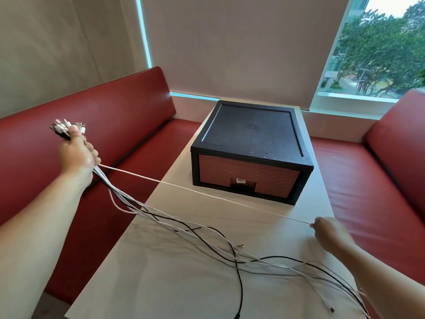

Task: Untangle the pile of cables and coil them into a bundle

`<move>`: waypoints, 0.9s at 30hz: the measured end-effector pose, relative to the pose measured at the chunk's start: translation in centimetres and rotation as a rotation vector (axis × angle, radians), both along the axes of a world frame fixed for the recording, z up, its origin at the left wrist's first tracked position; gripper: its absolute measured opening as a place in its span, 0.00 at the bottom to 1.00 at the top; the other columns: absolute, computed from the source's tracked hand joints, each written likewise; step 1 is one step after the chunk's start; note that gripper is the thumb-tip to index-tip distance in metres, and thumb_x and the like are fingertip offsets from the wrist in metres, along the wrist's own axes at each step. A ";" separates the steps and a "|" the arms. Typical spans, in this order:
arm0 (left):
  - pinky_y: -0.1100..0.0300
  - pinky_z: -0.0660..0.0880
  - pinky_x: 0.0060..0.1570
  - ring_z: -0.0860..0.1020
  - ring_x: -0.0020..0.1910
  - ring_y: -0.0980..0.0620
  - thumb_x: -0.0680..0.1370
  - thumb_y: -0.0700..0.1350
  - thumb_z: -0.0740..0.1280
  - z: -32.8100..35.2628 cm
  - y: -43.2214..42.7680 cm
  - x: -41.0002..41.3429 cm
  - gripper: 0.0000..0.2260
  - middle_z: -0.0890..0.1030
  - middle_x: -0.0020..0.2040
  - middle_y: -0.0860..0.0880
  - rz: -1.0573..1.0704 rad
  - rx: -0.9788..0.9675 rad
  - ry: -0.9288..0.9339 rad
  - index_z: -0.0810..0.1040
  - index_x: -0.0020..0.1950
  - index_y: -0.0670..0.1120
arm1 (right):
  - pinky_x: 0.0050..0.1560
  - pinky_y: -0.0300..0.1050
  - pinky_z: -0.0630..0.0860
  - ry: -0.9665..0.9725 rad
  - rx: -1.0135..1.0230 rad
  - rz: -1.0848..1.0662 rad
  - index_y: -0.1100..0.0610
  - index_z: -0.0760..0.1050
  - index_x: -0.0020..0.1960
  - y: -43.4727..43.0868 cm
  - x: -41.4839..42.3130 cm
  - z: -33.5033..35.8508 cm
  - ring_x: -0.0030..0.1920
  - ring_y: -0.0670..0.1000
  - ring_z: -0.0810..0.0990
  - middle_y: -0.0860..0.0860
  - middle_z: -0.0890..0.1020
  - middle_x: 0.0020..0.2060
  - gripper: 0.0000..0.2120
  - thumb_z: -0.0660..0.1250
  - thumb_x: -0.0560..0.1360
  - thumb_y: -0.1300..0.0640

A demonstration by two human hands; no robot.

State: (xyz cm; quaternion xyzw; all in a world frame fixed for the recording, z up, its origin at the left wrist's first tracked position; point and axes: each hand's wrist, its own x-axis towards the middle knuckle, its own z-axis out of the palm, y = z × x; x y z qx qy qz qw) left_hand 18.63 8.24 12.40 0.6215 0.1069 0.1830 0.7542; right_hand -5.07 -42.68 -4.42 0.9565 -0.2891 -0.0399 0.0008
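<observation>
Both hands are closed on cables: left hand (78, 150) fists the bundle of cables (174, 222) near their plugs; right hand (331, 231) pinches one taut white cable (207, 194).

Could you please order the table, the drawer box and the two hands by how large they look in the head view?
1. table
2. drawer box
3. left hand and right hand: they look about alike, so I leave them unranked.

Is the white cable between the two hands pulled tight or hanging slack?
Tight: the white cable runs straight from the left hand to the right hand, which pinches it.
</observation>
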 end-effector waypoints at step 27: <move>0.65 0.50 0.21 0.54 0.20 0.59 0.83 0.60 0.54 2.1 -0.8 -1.8 0.21 0.57 0.22 0.57 -0.147 -0.200 -0.009 0.60 0.34 0.51 | 0.57 0.48 0.72 0.166 0.185 0.293 0.57 0.69 0.64 10.3 6.5 2.2 0.55 0.55 0.70 0.57 0.71 0.62 0.15 0.59 0.78 0.60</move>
